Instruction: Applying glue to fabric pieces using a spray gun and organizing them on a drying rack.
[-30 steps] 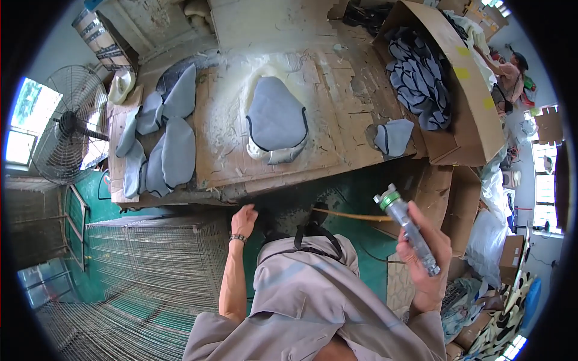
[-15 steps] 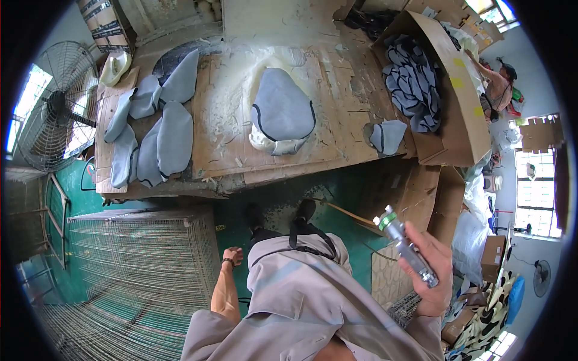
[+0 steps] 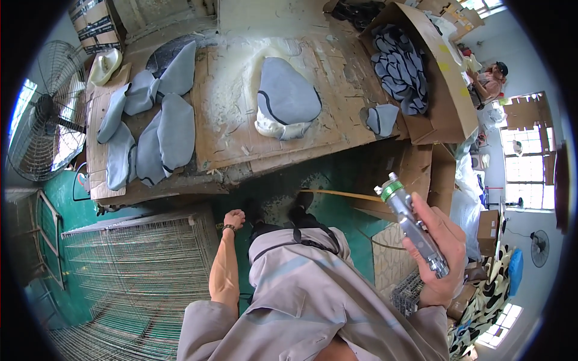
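Our left hand (image 3: 234, 219) has moved farther forward since half a second ago, toward the table (image 3: 241, 162); we cannot tell its grip. Our right hand (image 3: 444, 246) still grasps the spray gun (image 3: 412, 224), near right, apart from the table.

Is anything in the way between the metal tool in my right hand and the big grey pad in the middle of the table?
Nothing visible stands between the metal tool and the grey pad; only the table's front edge and cardboard lie that way. The small grey piece sits farther right.
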`<act>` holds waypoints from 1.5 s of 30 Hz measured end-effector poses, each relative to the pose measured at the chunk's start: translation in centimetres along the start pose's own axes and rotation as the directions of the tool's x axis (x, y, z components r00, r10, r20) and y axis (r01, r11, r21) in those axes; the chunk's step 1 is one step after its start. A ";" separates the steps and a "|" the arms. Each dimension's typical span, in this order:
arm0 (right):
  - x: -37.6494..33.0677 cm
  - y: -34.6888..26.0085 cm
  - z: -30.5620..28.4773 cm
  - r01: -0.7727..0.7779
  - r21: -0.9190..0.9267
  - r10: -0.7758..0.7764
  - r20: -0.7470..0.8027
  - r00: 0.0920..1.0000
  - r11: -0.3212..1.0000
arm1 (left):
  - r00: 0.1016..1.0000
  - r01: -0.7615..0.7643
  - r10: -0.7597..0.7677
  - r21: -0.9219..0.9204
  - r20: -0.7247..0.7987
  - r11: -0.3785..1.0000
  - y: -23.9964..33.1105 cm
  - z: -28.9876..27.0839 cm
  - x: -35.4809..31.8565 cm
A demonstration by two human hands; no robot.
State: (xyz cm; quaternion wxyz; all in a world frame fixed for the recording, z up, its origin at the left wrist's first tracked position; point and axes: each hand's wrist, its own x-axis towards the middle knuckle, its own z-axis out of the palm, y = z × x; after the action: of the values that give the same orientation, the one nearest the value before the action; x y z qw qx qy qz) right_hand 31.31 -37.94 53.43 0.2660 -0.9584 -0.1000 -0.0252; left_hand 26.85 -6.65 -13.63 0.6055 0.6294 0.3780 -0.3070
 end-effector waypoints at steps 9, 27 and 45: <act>-1.4 -3.8 1.0 0.173 -0.074 -0.155 0.208 0.966 0.982 | 0.985 0.174 -0.173 0.086 -0.023 0.981 -6.3 -1.4 -1.0; -4.7 1.8 -1.6 0.215 -0.016 -0.200 0.311 0.929 0.976 | 0.979 -0.192 0.187 -0.059 -0.084 0.980 -0.4 1.4 -1.3; -5.2 17.7 -7.5 0.057 0.257 -0.146 0.341 0.929 0.965 | 0.718 -0.244 0.654 0.966 0.240 -0.087 51.4 14.1 -3.2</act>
State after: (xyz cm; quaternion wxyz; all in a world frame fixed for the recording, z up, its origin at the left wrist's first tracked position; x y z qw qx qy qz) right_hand 29.90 -57.59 50.37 0.3567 -0.9008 -0.1987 0.1479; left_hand 69.74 -20.02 15.23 0.0325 0.9865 -0.0721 -0.1433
